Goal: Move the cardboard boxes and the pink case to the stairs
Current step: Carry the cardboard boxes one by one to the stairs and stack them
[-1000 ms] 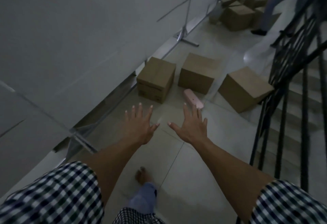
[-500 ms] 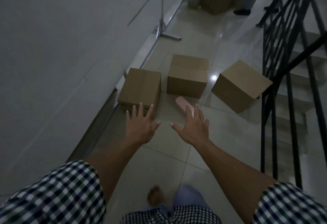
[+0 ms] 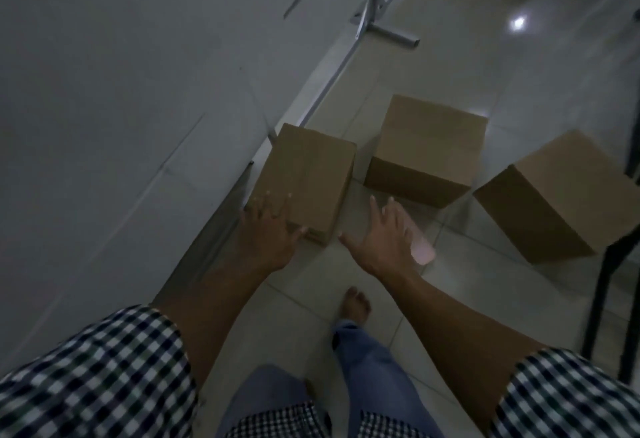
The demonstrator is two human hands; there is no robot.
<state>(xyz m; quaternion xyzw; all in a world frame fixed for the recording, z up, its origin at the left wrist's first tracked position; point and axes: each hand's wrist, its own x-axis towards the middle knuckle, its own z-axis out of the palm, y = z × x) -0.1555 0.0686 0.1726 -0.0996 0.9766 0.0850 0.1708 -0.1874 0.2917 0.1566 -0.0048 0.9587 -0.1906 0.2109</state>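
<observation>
While both hands are stretched forward with fingers spread and nothing held, the step in hand is judged to be the reach for a first pick-up. The left hand [image 3: 270,233] is seen over the near top corner of the nearest cardboard box [image 3: 311,174], which stands on the floor [image 3: 450,299] close against the grey wall [image 3: 138,91]. Whether skin is on cardboard cannot be told. The right hand [image 3: 382,233] is held over the gap beside that box, and the pink case [image 3: 424,249] lies on the floor partly hidden under its outer edge. A middle box [image 3: 426,150] is set just beyond the case. A right box [image 3: 561,198] is turned at an angle near the dark railing [image 3: 601,299]. The stairs themselves are not shown.

For a sound lift, the nearest box is best taken by two opposite side faces, low down, with flat palms. Little room is left on the wall side, so the box may first need to be drawn clear of the wall. Its weight cannot be judged, so it should be tested before it is raised. Care should be taken that the case, lying near the bare foot [image 3: 353,302], is not stepped on.
</observation>
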